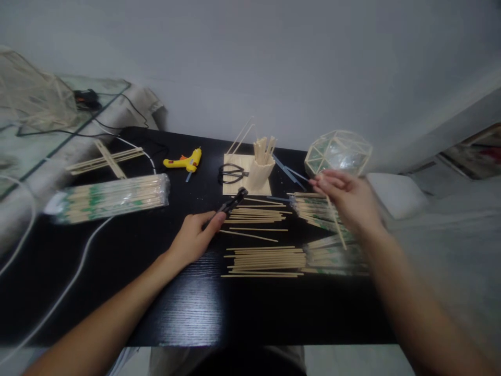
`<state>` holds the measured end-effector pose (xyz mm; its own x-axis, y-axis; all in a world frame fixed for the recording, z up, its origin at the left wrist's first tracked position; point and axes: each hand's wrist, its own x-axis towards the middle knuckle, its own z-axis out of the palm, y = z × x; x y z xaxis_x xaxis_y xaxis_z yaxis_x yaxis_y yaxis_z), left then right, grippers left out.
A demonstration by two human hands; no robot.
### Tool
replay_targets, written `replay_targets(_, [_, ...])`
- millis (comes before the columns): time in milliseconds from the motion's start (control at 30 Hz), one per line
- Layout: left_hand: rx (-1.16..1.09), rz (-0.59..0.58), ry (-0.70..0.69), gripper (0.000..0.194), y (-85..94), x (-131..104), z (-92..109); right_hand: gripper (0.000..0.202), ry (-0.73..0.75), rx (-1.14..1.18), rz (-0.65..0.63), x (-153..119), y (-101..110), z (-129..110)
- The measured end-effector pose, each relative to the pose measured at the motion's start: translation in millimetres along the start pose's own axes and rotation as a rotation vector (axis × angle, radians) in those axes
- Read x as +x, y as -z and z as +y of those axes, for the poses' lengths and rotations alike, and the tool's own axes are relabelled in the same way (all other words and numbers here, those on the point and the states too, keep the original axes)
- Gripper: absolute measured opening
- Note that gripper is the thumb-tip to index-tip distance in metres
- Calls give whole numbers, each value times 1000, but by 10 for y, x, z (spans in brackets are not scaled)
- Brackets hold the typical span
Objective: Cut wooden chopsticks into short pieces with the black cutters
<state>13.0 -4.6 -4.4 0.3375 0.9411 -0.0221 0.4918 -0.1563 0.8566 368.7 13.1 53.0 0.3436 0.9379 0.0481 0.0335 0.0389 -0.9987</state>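
My left hand (pixel 198 235) is closed around a dark hand tool (pixel 231 203), whose head points up and to the right over the table. In my right hand (pixel 344 196) a thin wooden stick (pixel 336 224) is pinched between the fingers, slanting down to the right. Between the hands lie loose sticks (pixel 256 214) in a group, with a second bundle of sticks (pixel 266 259) nearer to me. Behind them a wooden holder (pixel 261 174) full of upright sticks stands on a square wooden base (pixel 230 189), beside black-handled scissors (pixel 231 174).
A yellow glue gun (pixel 188 160) and a plastic-wrapped stick pack (pixel 113 198) lie on the left of the black table (pixel 176 313). More packs (pixel 332 253) lie at right, near a geometric stick frame (pixel 338 151). White cables (pixel 84 256) run along the left.
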Motion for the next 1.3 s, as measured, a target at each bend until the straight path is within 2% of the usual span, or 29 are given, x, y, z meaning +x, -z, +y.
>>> replay_targets(133, [-253, 48, 124, 65, -16, 36, -47, 37, -69, -22, -301, -354, -508, 53])
replay_targets(233, [-412, 75, 221, 69, -4, 64, -13, 25, 7, -129, -531, -530, -838, 174])
replay_targets(333, [-498, 99, 246, 73, 14, 81, 37, 7, 242, -421, -656, -633, -1058, 309])
replay_targets(400, [-521, 112, 239, 74, 17, 82, 55, 8, 392, -566, -681, -670, -1143, 394])
replay_targets(500, [-530, 111, 229, 74, 2, 73, 59, 13, 483, -665, -709, -694, -1202, 509])
replay_targets(800, [-554, 70, 201, 71, -32, 59, 63, 10, 546, -775, -735, -716, -1217, 684])
replay_targets(933, [-543, 72, 203, 72, -41, 69, 46, 7, 536, -770, -720, -720, -1214, 683])
replay_targets(1033, [-535, 75, 188, 72, -44, 73, 45, 7, 497, -752, -718, -723, -1180, 583])
replay_targets(1100, [-533, 78, 181, 72, -43, 72, 46, 6, 442, -764, -787, -729, -1146, 477])
replay_targets(1233, [-541, 78, 180, 71, -43, 67, 29, 9, 336, -875, -1054, -757, -1099, 298])
replay_targets(1300, [-546, 75, 182, 70, -50, 66, 8, 11, 310, -930, -1126, -776, -1098, 262])
